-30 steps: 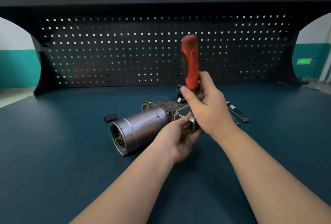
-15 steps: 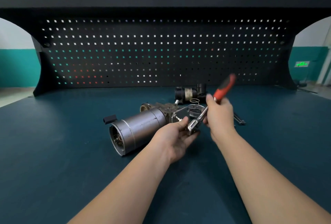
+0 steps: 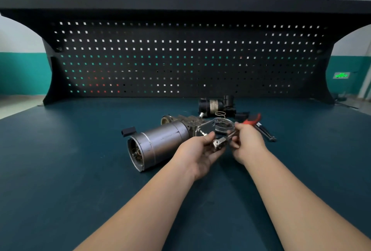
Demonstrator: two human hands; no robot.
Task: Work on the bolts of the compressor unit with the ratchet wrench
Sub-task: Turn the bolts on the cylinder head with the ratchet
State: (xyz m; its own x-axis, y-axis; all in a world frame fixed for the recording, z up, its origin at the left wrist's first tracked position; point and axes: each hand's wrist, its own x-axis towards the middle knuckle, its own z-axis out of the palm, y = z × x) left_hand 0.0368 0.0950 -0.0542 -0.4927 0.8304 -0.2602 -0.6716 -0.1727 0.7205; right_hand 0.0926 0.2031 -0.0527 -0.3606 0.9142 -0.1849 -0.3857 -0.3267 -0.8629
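The compressor unit [image 3: 160,144], a grey metal cylinder with a cast block and a shiny bracket at its right end, lies on its side on the dark teal bench. My right hand [image 3: 248,143] grips the shaft of the ratchet wrench [image 3: 219,144], whose red handle [image 3: 253,119] points back and to the right, lying low over the bench. The chrome ratchet head sits at the bracket end of the unit. My left hand [image 3: 198,154] cups under that end, thumb and fingers around the ratchet head. The bolt itself is hidden behind the fingers.
A small black motor part [image 3: 216,106] and a loose spring [image 3: 220,113] lie behind the unit. A dark pen-like tool [image 3: 266,132] lies to the right of my right hand. A black pegboard [image 3: 184,58] closes the back of the bench.
The red wrench handle swung down from upright to low and pointing right-back. My right hand went down with it. The left hand stayed at the ratchet head.
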